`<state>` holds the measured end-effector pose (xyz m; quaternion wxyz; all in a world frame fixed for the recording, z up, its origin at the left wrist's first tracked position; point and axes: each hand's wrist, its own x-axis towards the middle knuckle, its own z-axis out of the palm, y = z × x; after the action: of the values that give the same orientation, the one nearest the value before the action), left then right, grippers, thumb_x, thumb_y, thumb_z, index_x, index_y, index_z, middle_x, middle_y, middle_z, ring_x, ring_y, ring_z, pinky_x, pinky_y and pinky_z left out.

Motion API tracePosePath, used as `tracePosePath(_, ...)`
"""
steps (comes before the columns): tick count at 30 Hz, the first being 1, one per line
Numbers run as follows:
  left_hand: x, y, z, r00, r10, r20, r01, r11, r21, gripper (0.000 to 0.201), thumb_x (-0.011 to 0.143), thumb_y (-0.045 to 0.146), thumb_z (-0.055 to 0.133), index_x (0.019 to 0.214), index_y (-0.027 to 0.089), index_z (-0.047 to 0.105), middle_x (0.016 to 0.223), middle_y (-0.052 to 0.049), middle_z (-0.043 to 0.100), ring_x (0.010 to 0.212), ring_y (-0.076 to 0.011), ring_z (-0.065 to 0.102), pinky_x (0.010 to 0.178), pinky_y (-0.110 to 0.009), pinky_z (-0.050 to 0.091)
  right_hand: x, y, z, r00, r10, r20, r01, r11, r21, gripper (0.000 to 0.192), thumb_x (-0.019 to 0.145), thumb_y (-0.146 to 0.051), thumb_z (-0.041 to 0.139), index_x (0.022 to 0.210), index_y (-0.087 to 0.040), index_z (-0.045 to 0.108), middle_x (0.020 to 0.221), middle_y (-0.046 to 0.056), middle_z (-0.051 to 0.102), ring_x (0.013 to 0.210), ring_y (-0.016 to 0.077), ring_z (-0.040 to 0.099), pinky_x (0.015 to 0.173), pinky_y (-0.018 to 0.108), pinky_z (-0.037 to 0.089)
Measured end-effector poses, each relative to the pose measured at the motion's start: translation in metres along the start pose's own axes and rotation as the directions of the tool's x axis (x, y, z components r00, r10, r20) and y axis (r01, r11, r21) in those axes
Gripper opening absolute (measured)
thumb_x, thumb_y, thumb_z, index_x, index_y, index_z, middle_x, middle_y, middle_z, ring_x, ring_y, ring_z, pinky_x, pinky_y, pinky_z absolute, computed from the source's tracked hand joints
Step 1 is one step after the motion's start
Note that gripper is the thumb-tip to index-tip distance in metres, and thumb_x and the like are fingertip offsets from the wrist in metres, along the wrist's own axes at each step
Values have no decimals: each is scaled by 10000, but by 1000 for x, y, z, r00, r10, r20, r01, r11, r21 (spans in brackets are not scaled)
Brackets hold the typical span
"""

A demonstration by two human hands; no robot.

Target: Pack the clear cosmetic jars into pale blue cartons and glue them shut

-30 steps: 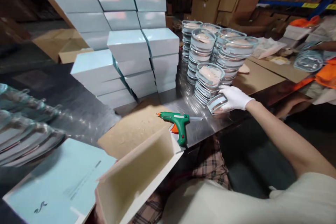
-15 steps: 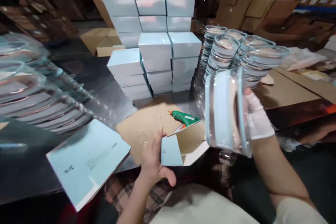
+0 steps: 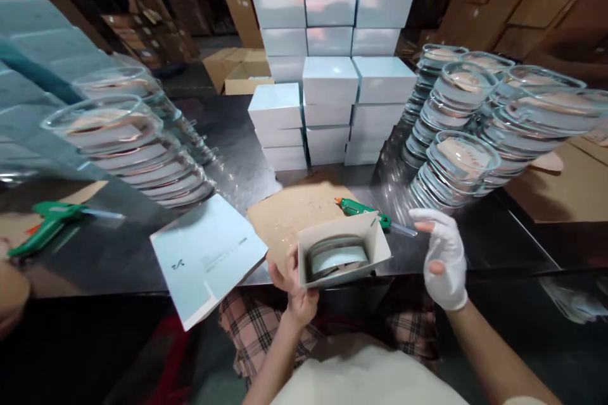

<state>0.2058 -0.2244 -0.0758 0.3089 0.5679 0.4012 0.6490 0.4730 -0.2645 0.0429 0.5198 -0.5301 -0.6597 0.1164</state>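
Note:
My left hand (image 3: 300,297) grips the left end of an open light-coloured box (image 3: 380,247), its mouth facing up towards me. Inside the box lies a rounded clear plastic case (image 3: 339,257) with a pale blue band. My right hand (image 3: 445,262), in a white glove with bare fingertips, is off to the right of the box, holding nothing, fingers apart. Just behind the box, a green glue gun (image 3: 358,207) rests partly on a cardboard sheet (image 3: 294,205). To the left, a pale blue box (image 3: 209,262) with small dark print sits at the table edge.
Several white boxes (image 3: 330,85) are stacked at the back. Stacks of clear cases stand at right (image 3: 463,158) and left (image 3: 114,133). Another glue gun (image 3: 47,221) lies far left, near another person's arm (image 3: 12,294). Pale blue boxes (image 3: 28,57) rise behind it.
My right hand has lowered the clear case into the box and let go of it. My left hand, spread beside the box before, now holds it. The view has swung left.

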Motion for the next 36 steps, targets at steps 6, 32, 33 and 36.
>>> tracePosePath(6, -2, 5, -8, 992, 118, 54, -114, 990, -78, 555, 857, 754, 634, 960, 219, 740, 1325, -171, 663, 1176, -365, 698, 958, -486, 577, -12, 1, 62, 990, -5, 144, -38, 956, 290, 555, 887, -764, 629, 1029, -236, 729, 1551, 133, 526, 1424, 380, 535, 1208, 539, 422)
tracePosePath(32, -11, 39, -26, 998, 16, 58, -27, 981, 190, 356, 847, 512, 779, 1056, 226, 746, 1035, -69, 726, 1111, -287, 677, 1034, -417, 506, 1, 26, 42, 625, 779, 48, -768, 603, 213, 297, 734, -489, 675, 779, -213, 577, 678, 39, 683, 583, 176, 619, 549, 293, 520)
tracePosePath(33, -11, 40, -23, 996, -20, 89, 4, 983, 183, 339, 849, 493, 787, 1055, 226, 750, 1048, -69, 728, 1094, -276, 679, 1010, -399, 513, -3, 17, 38, 659, 751, 28, -729, 629, 270, 322, 739, -506, 699, 807, -211, 590, 707, 39, 691, 608, 173, 624, 571, 293, 533)
tracePosePath(36, -8, 41, -9, 987, -80, 142, 54, 983, 178, 294, 880, 437, 782, 1100, 246, 743, 1097, -62, 726, 1133, -258, 656, 993, -363, 502, -16, -12, 28, 742, 668, 58, -636, 673, 377, 337, 812, -508, 723, 917, -193, 665, 715, 34, 687, 603, 162, 600, 575, 294, 529)
